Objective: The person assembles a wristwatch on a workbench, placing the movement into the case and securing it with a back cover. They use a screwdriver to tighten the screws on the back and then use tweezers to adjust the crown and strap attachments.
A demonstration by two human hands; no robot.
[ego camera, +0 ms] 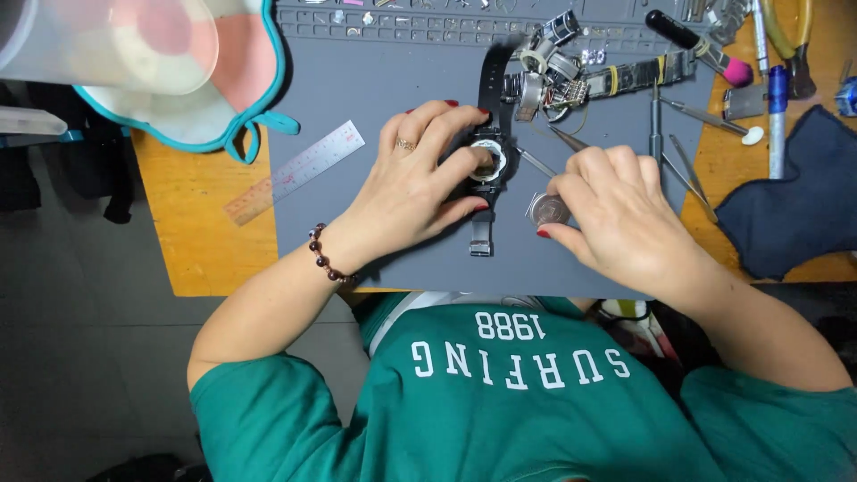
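The left hand [420, 183] is pinching a black wristwatch [487, 162] at its case, thumb on 1 side and fingers on the other, pressing it flat near the middle of the grey work mat [375, 89]. The right hand [616, 210] is curling its fingers around a thin metal tool [564, 138] whose tip is pointing toward the case; a round metal case back [549, 211] is lying on the mat just beside the right thumb. For clean work, the left grip should be steadying the case while the tool is meeting it at a shallow angle. A cluster of watch parts [558, 67] is crowding the far side. Open mat is lying to the left, toward the ruler [295, 172]; loose tools [683, 165] are lying near the mat's right edge.
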